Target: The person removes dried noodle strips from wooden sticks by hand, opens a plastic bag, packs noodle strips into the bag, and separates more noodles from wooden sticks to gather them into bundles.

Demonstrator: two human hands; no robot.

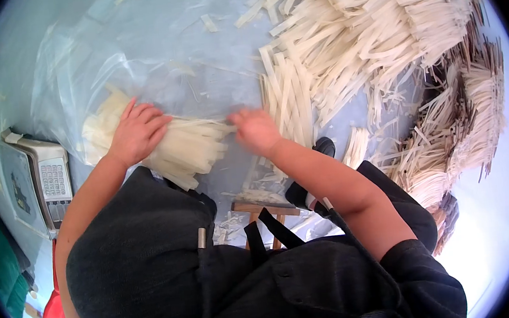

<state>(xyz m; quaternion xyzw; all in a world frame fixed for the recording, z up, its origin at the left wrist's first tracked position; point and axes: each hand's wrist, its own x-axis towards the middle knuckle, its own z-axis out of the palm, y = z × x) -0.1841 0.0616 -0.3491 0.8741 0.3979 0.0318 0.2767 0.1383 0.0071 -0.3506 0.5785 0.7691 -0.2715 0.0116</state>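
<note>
The left hand (137, 133) is resting palm-down on a bundle of pale, flat strips (189, 148), its fingers spread over the top; the right hand (256, 133), well apart from it, is curling its fingers at the bundle's right end, though I cannot tell whether they are pinching anything; the bundle is lying just beyond the person's left knee, its left end meeting clear plastic (54, 86); a wooden stool (265, 208) is showing between the legs; over to the left a scale (48, 151) is sitting, the markings on its keypad (54, 182) too small for reading; a green item (0, 284) beside it is bearing a pale patch, no lettering legible; farther off, a large heap of similar strips (364, 26) is spreading rightward.
</note>
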